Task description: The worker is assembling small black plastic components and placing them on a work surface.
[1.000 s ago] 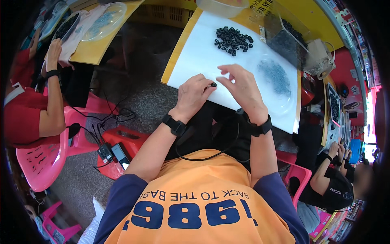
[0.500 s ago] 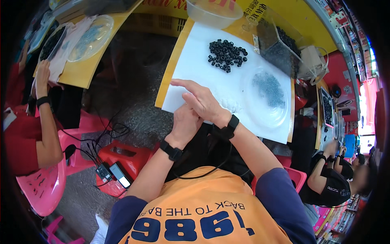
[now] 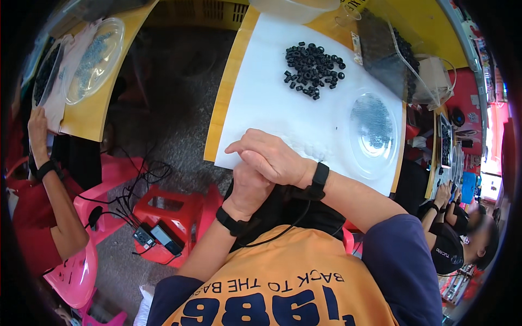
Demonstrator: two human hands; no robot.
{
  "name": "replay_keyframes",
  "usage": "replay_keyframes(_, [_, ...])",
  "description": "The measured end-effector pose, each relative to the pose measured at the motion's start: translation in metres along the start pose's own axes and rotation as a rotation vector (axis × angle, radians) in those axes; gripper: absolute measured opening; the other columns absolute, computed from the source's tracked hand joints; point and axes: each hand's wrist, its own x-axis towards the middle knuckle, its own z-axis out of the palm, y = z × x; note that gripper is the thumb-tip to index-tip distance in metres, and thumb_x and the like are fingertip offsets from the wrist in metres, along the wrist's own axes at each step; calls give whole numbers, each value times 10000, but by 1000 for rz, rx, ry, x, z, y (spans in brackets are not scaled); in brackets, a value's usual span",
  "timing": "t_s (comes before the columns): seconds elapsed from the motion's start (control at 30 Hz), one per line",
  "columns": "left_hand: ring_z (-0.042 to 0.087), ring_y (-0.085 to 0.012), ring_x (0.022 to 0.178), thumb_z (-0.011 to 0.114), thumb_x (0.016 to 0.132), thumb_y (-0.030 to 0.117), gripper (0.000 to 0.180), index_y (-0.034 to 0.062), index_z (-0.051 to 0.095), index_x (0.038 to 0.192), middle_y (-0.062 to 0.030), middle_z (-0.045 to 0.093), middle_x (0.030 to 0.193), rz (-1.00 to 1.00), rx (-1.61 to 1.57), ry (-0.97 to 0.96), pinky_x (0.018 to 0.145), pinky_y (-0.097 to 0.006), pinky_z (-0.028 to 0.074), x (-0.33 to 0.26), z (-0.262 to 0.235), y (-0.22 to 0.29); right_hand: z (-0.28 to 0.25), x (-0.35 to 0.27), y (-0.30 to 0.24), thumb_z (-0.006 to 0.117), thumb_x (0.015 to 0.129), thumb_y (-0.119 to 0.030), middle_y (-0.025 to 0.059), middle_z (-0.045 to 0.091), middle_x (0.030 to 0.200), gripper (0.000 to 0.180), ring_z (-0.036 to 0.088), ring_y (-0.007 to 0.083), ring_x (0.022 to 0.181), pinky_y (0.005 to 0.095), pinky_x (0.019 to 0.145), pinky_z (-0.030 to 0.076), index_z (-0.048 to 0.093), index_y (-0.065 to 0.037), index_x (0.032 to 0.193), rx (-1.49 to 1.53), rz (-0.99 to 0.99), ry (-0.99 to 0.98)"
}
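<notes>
- White sheet [image 3: 283, 108] covers the near part of a yellow-edged table [image 3: 225, 87] and is the surface under both hands; its near left corner lies just below the right hand.
- Right hand [image 3: 269, 157] lies over the sheet's near edge, crossed on top of the left hand; its fingers are bent and drawn together, pointing to the person's left, and whether they pinch anything cannot be told.
- Left hand [image 3: 247, 187] sits underneath, mostly covered by the right one, so the state of its fingers cannot be told.
- Each wrist wears a black band: right wrist band [image 3: 318, 182] and left wrist band [image 3: 231, 221].
- Black rings [image 3: 312, 68] lie in a loose heap on the far part of the sheet, well apart from the hands.
- Clear round dish [image 3: 375, 133] rests on the sheet's right side, holding a scatter of small dark grey bits.
- Clear plastic bag [image 3: 389, 51] with dark contents stands beyond the dish at the table's far right.
- Red stool [image 3: 174, 217] stands on the floor to the left, with black cables and small devices beside it.
- Another person's arm [image 3: 51, 185] reaches up toward a second table [image 3: 87, 117] at far left, which bears a clear tray of small grey parts [image 3: 92, 57].
</notes>
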Motion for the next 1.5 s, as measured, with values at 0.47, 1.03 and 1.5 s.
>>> replay_keyframes(0.47, [646,-307,731,762,739,27,123,-1,697,840,-121,653,811,100,106,-7,628,-366,516,14,-7,15,-5,3,-5,503,985,-139,115,678,964,245,631,228,889,317,855,497,670,13,1081,233,222,141])
replay_keyframes(1.03, [421,-11,532,723,909,238,211,31,730,869,41,567,663,-824,-1084,-479,471,-161,283,7,-28,67,-13,-119,-93,742,846,-163,115,692,1077,298,660,232,915,319,807,526,708,-26,1109,-156,242,397])
replay_keyframes(1.5, [509,-40,606,698,933,224,199,50,701,837,18,616,711,-945,-1207,-509,523,-186,379,-20,-4,76,-5,-157,-93,761,814,-117,105,698,1066,284,655,258,972,321,852,525,717,-22,1078,-177,248,495])
